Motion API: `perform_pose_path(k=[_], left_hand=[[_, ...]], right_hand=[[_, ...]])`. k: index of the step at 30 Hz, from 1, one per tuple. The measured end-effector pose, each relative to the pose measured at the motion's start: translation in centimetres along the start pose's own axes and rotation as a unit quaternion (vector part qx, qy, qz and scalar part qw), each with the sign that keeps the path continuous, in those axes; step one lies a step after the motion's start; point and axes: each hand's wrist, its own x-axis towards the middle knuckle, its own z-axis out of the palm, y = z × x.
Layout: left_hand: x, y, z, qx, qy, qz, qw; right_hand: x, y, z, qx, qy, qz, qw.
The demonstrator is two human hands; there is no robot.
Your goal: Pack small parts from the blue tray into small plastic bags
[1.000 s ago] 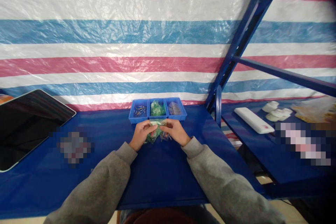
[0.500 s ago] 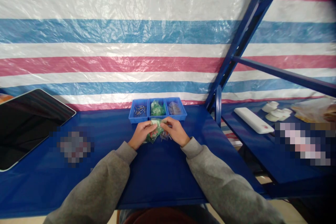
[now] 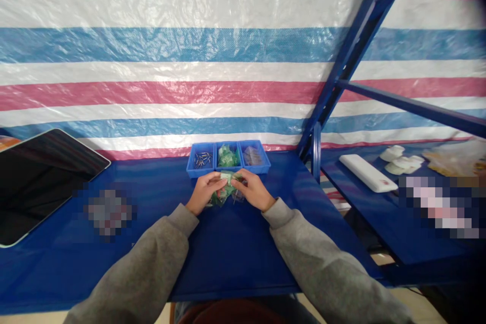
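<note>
Between my two hands is a small green plastic bag with a white patch near its top. My left hand pinches its left side, thumb on top. From the right, my right hand closes thumb and fingers on the bag's other side. Clear plastic and thin pieces show under the right fingers, too small to make out. Just beyond the hands stands a blue three-part bin. Its left part holds metal pins or screws, the middle one green plastic bags, the right one clear bags.
A dark-screened tablet or monitor lies at the left of the blue table. A blurred-out item is near it. On the right, past a blue metal frame, another table bears a white box-like device and white pieces.
Both hands keep hold of the green bag in nearly the same place. The right thumb and fingers have shifted slightly on it.
</note>
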Motion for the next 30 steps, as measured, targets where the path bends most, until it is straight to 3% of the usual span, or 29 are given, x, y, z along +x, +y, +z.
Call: perform_pose_path(k=[7,13,19,30], left_hand=[[0.22,-0.47,-0.52,0.051,0.028,0.007,0.998],[-0.04,-0.16,-0.35,0.077,0.016,0.018,0.997],[-0.06,-0.15,-0.24,0.051,0.0,0.005,0.999],[-0.24,-0.77,0.37,-0.001,0.01,-0.001,1.0]], right_hand=[[-0.07,0.38,0.36,0.034,0.009,0.024,0.999],[-0.14,0.23,0.47,0.036,0.024,0.024,0.999],[-0.15,-0.17,0.18,0.018,0.047,0.012,0.999],[0.11,0.22,0.01,0.004,0.016,0.048,0.999]])
